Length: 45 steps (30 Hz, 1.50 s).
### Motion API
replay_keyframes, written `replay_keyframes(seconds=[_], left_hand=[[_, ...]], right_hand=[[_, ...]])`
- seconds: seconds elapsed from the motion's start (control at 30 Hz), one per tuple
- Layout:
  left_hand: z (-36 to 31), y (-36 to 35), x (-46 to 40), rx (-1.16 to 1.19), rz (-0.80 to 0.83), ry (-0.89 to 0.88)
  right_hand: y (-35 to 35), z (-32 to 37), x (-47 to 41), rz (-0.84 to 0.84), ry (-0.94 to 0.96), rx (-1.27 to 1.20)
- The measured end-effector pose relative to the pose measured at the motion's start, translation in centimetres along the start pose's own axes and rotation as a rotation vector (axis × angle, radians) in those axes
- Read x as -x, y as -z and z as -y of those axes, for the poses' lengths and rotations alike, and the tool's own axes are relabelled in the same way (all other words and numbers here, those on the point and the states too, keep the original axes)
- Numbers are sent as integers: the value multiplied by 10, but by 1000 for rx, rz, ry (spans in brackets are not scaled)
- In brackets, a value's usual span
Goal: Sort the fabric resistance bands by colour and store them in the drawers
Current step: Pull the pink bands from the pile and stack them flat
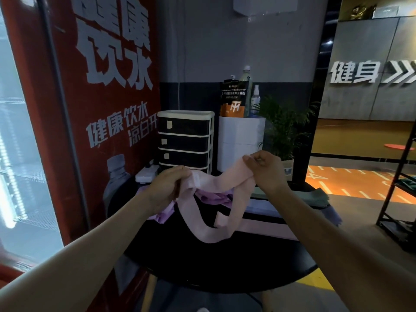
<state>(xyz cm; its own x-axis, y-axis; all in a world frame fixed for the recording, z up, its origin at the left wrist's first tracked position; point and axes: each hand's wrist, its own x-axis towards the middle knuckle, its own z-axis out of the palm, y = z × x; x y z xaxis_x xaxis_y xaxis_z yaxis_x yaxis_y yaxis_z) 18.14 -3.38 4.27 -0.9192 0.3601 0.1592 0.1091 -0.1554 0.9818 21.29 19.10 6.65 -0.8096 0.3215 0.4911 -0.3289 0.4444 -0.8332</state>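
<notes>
I hold a pink fabric band (216,183) stretched above the round black table (220,264). My left hand (167,185) pinches its left end, and my right hand (266,171) pinches its right end. The band's loop hangs down between them. Under it lie purple bands (213,198) in a heap. A green band (315,197) lies at the table's right side, and another pink band (267,227) lies flat in front of it. The small black drawer unit (185,140) with a white frame stands at the back, all its drawers shut.
A white bin (240,143) holding bottles and a pouch stands right of the drawers, with a potted plant (283,129) beside it. A white power strip (147,173) lies left of the drawers. A red vending cabinet (108,109) stands left, a black shelf rack (400,188) right.
</notes>
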Motion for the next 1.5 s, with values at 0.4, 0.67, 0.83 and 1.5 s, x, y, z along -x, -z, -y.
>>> replay_keyframes(seconds=[0.4,0.67,0.83,1.5], left_hand=[[6,-25,12,-43,253,135],[-16,-29,7,-180,45,-138],[-28,-37,7,-207,22,-200],[-44,-61,4,-437,-50,-370]], right_hand=[[3,7,1,26,33,-58],[-4,15,8,199,122,151],[-8,41,18,365,266,132],[6,60,7,334,276,215]])
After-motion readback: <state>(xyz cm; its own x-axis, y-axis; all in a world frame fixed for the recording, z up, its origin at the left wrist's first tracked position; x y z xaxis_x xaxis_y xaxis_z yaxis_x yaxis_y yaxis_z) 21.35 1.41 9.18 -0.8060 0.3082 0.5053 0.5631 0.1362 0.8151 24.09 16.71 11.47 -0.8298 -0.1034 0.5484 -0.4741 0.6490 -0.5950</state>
